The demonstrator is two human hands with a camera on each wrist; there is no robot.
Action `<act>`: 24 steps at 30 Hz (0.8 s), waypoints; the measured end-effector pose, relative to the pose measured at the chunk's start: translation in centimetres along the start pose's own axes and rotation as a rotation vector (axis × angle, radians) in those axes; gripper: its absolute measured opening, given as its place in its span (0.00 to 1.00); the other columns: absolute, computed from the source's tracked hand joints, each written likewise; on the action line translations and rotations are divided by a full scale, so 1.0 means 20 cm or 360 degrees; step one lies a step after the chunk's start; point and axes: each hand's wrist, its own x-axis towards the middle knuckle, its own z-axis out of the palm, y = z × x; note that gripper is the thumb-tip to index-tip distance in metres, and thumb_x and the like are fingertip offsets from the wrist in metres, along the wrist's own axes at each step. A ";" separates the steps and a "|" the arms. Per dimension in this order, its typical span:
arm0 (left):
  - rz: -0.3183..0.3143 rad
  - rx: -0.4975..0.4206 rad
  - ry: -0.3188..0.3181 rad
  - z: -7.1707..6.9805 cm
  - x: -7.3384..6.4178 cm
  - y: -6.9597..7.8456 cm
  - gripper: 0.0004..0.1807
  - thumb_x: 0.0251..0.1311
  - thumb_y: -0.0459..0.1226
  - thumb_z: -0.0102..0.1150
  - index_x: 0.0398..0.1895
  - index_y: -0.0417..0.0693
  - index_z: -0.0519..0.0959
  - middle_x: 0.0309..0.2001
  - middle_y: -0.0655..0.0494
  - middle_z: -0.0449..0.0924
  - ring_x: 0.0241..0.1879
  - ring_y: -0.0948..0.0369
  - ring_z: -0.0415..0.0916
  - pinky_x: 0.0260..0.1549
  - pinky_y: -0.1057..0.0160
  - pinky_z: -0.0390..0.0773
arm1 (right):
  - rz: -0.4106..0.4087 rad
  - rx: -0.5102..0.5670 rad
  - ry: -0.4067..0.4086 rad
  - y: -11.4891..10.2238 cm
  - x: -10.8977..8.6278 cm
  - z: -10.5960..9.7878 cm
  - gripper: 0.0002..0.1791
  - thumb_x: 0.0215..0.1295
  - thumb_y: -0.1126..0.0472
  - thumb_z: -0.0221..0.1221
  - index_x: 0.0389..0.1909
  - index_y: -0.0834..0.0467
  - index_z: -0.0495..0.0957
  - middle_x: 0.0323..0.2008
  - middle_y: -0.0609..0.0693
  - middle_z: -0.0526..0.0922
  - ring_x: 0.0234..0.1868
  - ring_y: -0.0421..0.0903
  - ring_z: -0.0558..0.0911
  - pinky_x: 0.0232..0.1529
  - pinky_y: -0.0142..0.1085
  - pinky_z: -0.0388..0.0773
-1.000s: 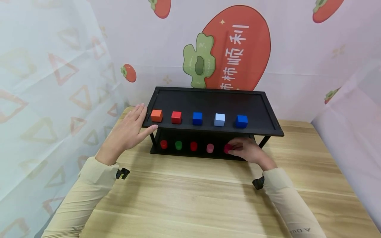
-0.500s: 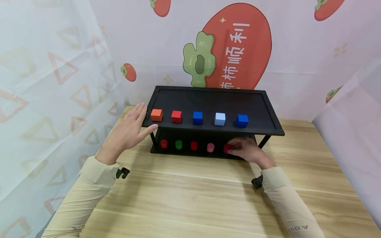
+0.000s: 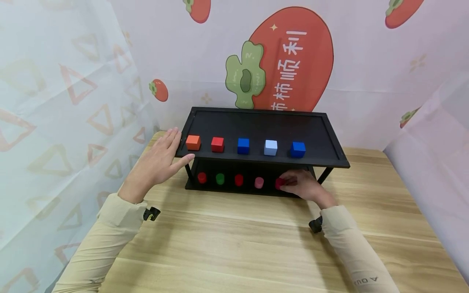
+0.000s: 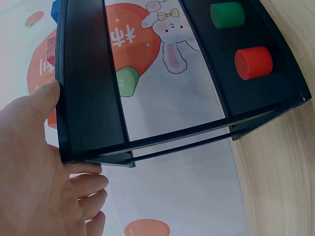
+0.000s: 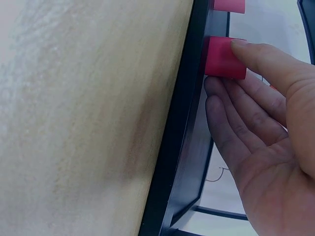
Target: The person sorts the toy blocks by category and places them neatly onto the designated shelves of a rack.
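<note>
A two-tier black shelf [image 3: 256, 126] stands on the table. My left hand [image 3: 155, 162] rests against its left end, fingers straight and thumb spread along the front edge; the left wrist view shows that thumb [image 4: 47, 96] on the upper board. On the lower tier, my right hand [image 3: 302, 185] pinches a dark pink cylinder [image 5: 224, 56] at the right end of a row. The cylinder stands on the board, between thumb and fingers. To its left are a pink cylinder [image 3: 259, 182], a red one [image 3: 239, 180], a green one [image 3: 220, 179] and another red one [image 3: 202, 178].
Along the front of the upper tier sit an orange cube [image 3: 193, 143], a red cube [image 3: 218, 145], a blue cube [image 3: 243, 146], a light blue cube [image 3: 270, 147] and another blue cube [image 3: 298, 149]. A printed cloth [image 3: 194, 49] hangs behind the wooden table [image 3: 220, 244].
Both hands keep their places, the right still on the dark pink cylinder. Its wrist has shifted very slightly to the left. No block has visibly moved.
</note>
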 end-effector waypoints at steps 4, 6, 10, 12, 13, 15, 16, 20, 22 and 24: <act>0.0010 -0.0006 0.0005 0.00 0.00 0.00 0.52 0.78 0.66 0.40 0.86 0.38 0.41 0.87 0.40 0.38 0.87 0.42 0.37 0.85 0.40 0.44 | 0.0019 -0.0012 0.0000 0.00 -0.01 0.00 0.20 0.68 0.57 0.70 0.58 0.60 0.84 0.52 0.57 0.89 0.54 0.55 0.89 0.53 0.46 0.88; 0.0010 -0.0002 -0.0005 0.00 0.01 0.00 0.52 0.78 0.66 0.40 0.86 0.38 0.41 0.87 0.40 0.38 0.87 0.42 0.37 0.85 0.40 0.44 | 0.0026 -0.0019 0.0001 0.01 -0.01 0.01 0.20 0.68 0.57 0.70 0.58 0.60 0.84 0.52 0.58 0.89 0.54 0.55 0.89 0.54 0.47 0.88; 0.0016 -0.0006 -0.0020 0.00 0.03 -0.01 0.53 0.78 0.66 0.41 0.86 0.37 0.41 0.87 0.40 0.37 0.87 0.42 0.36 0.85 0.39 0.43 | -0.0001 -0.0101 0.0001 -0.01 -0.03 -0.01 0.24 0.70 0.56 0.69 0.62 0.63 0.82 0.56 0.61 0.88 0.57 0.58 0.88 0.58 0.52 0.87; 0.0022 -0.0014 -0.0018 0.00 0.03 -0.01 0.53 0.78 0.66 0.41 0.86 0.37 0.41 0.87 0.40 0.37 0.87 0.42 0.36 0.85 0.38 0.42 | -0.0019 -0.0185 0.0015 -0.02 -0.05 -0.02 0.26 0.71 0.55 0.68 0.64 0.65 0.80 0.59 0.64 0.86 0.59 0.61 0.86 0.61 0.55 0.85; 0.0026 -0.0020 -0.0014 0.00 0.03 -0.02 0.53 0.78 0.66 0.41 0.86 0.37 0.41 0.87 0.39 0.37 0.87 0.42 0.36 0.85 0.38 0.42 | -0.0017 -0.0227 0.0024 -0.04 -0.06 -0.03 0.28 0.72 0.54 0.67 0.66 0.66 0.79 0.61 0.64 0.85 0.61 0.62 0.85 0.62 0.56 0.83; 0.0023 -0.0031 0.0000 0.01 0.03 -0.03 0.53 0.78 0.66 0.41 0.86 0.38 0.42 0.87 0.39 0.38 0.87 0.41 0.37 0.84 0.38 0.43 | -0.0030 -0.0320 0.0042 -0.07 -0.09 -0.04 0.30 0.73 0.53 0.66 0.68 0.67 0.76 0.64 0.66 0.82 0.63 0.64 0.83 0.65 0.59 0.81; 0.0020 -0.0035 0.0008 0.01 0.02 -0.04 0.53 0.77 0.66 0.41 0.86 0.38 0.42 0.87 0.39 0.39 0.87 0.41 0.37 0.84 0.38 0.43 | -0.0041 -0.0370 0.0052 -0.08 -0.10 -0.05 0.31 0.74 0.52 0.65 0.69 0.67 0.76 0.65 0.67 0.81 0.65 0.65 0.82 0.66 0.60 0.79; 0.0004 -0.0037 0.0028 0.03 -0.02 -0.07 0.53 0.77 0.67 0.40 0.86 0.37 0.42 0.87 0.38 0.40 0.86 0.39 0.39 0.83 0.36 0.45 | -0.0067 -0.0508 0.0078 -0.14 -0.18 -0.07 0.35 0.76 0.50 0.63 0.73 0.68 0.70 0.71 0.69 0.75 0.70 0.68 0.77 0.69 0.63 0.75; -0.0002 -0.0037 0.0021 0.05 -0.04 -0.09 0.53 0.77 0.67 0.40 0.86 0.37 0.42 0.87 0.37 0.40 0.86 0.38 0.40 0.83 0.34 0.45 | -0.0079 -0.0569 0.0093 -0.15 -0.22 -0.07 0.37 0.77 0.49 0.62 0.75 0.69 0.68 0.73 0.70 0.71 0.72 0.69 0.74 0.71 0.64 0.73; -0.0014 -0.0029 0.0005 0.07 -0.07 -0.11 0.53 0.78 0.67 0.40 0.86 0.36 0.41 0.86 0.36 0.40 0.86 0.38 0.40 0.82 0.33 0.45 | -0.0094 -0.0638 0.0112 -0.16 -0.27 -0.06 0.39 0.77 0.47 0.62 0.76 0.69 0.66 0.75 0.71 0.68 0.74 0.71 0.71 0.72 0.66 0.71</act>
